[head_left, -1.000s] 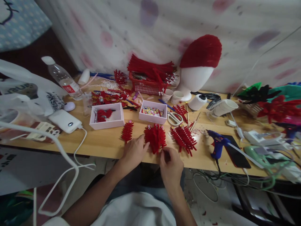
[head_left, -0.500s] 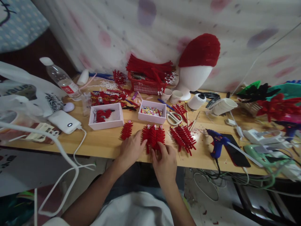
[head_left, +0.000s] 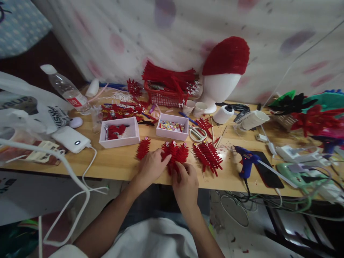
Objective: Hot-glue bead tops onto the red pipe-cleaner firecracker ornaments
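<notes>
Though half-hidden, red cluster [head_left: 174,152] seemingly against right grip [head_left: 186,183]

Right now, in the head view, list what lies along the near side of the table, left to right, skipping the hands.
White power bank → single red leaf shape → clustered red leaf shapes → beaded red leaf shapes → blue glue gun.

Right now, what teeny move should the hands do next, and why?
Maybe use the right hand to spread the three red fuzzy pieces slightly, since they're crowded together and that hand is at their lower ends.
</notes>
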Demonstrator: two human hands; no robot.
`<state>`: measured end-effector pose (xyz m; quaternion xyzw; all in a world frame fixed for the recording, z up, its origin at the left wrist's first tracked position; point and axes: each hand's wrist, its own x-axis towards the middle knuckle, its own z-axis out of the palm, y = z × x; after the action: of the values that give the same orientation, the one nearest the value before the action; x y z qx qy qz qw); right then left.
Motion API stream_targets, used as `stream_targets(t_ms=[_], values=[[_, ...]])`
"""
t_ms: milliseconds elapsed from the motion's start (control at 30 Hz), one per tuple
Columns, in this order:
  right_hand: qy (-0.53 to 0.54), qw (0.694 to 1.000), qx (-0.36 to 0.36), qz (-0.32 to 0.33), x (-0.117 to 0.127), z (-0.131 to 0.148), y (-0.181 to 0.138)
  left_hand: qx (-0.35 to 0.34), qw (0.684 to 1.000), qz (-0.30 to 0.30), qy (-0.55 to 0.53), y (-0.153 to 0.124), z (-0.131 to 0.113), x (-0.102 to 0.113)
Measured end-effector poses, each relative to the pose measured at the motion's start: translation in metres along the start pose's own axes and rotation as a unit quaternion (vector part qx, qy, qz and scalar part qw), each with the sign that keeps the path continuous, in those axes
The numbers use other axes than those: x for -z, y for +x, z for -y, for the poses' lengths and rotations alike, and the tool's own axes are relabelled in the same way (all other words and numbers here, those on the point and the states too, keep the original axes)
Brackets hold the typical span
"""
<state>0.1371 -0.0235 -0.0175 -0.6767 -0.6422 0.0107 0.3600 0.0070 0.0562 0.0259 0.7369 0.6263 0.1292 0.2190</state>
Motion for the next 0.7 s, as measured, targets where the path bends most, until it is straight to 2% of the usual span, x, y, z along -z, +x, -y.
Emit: stream_targets(t_ms=[400, 700], values=[[0.054, 0.998, 0.01, -0.004, 0.0, 0.005, 0.003, 0.0, 0.992, -0.006, -0.125, 0.008, -0.002, -0.01], [0.038, 0.997, 0.019, -0.067, 0.008, -0.007, 0.003, -0.024, 0.975, -0.008, -0.22, 0.014, -0.016, -0.018]])
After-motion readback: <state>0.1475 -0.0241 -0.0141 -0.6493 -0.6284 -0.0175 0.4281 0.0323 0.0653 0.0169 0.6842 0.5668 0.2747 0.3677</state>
